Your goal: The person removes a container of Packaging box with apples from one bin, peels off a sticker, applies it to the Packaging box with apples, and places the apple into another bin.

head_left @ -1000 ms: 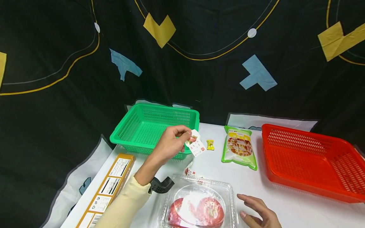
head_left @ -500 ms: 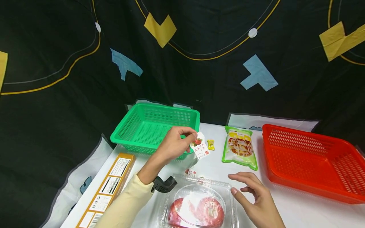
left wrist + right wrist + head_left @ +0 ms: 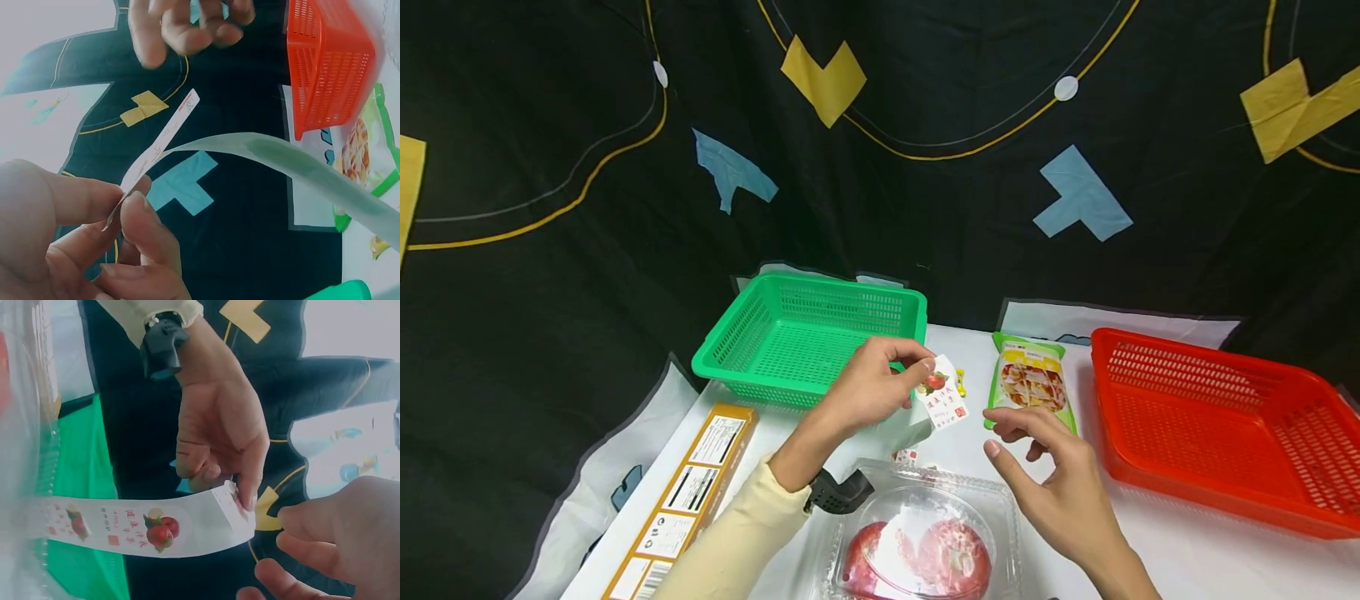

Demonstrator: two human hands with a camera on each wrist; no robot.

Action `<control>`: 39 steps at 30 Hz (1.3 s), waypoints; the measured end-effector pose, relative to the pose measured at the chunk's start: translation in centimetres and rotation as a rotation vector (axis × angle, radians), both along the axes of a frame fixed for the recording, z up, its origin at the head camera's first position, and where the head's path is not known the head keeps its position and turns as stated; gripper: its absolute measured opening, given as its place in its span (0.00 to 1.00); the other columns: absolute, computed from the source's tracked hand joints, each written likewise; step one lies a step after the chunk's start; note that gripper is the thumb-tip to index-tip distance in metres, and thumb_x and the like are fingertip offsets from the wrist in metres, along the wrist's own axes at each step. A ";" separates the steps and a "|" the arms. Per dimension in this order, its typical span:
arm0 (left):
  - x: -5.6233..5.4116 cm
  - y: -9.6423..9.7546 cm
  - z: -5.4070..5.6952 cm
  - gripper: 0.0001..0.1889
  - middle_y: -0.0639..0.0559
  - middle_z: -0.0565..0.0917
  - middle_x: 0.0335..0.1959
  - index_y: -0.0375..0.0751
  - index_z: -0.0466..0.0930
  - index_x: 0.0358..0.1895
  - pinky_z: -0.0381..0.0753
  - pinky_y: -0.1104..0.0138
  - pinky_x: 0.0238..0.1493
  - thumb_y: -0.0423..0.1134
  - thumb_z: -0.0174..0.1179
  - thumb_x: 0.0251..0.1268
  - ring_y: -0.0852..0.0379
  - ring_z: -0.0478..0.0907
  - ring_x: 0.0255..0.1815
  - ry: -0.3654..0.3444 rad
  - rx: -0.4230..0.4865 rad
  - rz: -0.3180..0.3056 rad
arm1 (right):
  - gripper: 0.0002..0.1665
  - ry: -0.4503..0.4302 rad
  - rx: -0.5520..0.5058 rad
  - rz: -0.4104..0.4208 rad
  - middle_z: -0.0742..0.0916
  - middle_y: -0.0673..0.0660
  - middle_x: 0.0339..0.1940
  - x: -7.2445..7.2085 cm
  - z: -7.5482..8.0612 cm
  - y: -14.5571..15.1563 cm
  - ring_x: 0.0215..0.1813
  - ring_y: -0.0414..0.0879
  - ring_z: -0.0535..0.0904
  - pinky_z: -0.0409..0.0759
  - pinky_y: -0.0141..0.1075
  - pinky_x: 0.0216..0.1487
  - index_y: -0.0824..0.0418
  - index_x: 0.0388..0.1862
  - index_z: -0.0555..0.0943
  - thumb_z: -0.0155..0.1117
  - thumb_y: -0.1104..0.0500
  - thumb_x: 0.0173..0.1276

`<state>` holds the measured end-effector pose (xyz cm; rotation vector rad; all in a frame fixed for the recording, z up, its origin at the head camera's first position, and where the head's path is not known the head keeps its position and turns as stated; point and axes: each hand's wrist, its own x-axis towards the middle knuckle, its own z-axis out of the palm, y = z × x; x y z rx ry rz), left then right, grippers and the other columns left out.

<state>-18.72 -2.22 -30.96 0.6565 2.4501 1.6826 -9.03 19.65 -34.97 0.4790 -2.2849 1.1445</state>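
Left hand (image 3: 880, 387) has the end of the strip (image 3: 197, 531) pinched between thumb and fingers, and the right hand (image 3: 1056, 479) is just beside it, thumb and fingers apart and loosely bent, holding nothing. The strip is up above the table (image 3: 1157, 550), thin, pale and bendy, printed with red fruit and red writing; in the left wrist view one printed bit stands off it, straight and stiff, while the rest curves away. Below the hands is a clear, shiny plastic box (image 3: 1011, 533) with round red fruit (image 3: 955, 558) inside. Around that: slotted plastic baskets, one green (image 3: 707, 357), one red (image 3: 1105, 417), a glossy bag (image 3: 1030, 383), a yellow candy (image 3: 961, 385) and a long carton (image 3: 688, 500). Compared with a second ago, the right hand has come up from beside the box, and the left has shifted a little right, so the strip now partly covers the candy.
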 end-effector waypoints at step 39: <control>1.1 2.2 0.3 0.06 0.55 0.84 0.29 0.42 0.86 0.34 0.74 0.64 0.20 0.33 0.60 0.66 0.51 0.78 0.17 0.048 0.073 -0.046 | 0.11 0.420 -0.038 -0.055 0.84 0.52 0.28 -3.8 1.1 -2.0 0.29 0.45 0.77 0.68 0.27 0.30 0.62 0.30 0.87 0.74 0.73 0.48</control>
